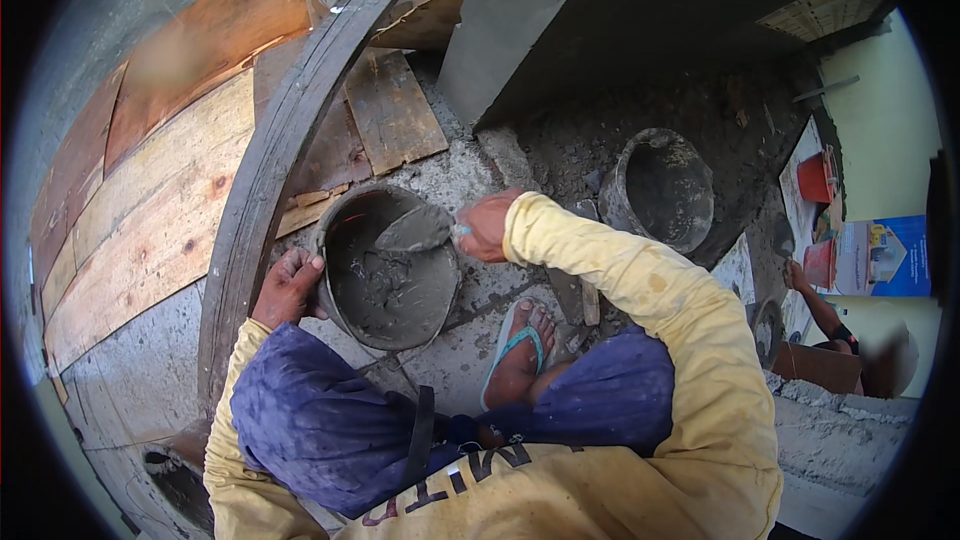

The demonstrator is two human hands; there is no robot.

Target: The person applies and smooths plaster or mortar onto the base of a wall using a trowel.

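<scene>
A round bucket [343, 235] holding wet grey mortar [385, 290] stands on the floor in front of me, left of centre. My left hand [290, 287] grips its left rim, thumb over the edge. Closed around the handle of a trowel [418, 228], my right hand [485, 227] is at the bucket's far right side. The mortar-coated blade reaches over the bucket's opening; most of the handle is hidden by my fingers. Below the bucket, to the right, is my foot in a turquoise flip-flop [523, 340].
A second mortar-crusted bucket [640, 145] stands farther right, beside dark rubble. A long wooden beam [255, 190] curves past on the left, with plywood sheets [160, 210] beyond. A grey plastered column [525, 25] rises ahead. At far right, another person's arm [826, 315] extends near red containers [815, 178].
</scene>
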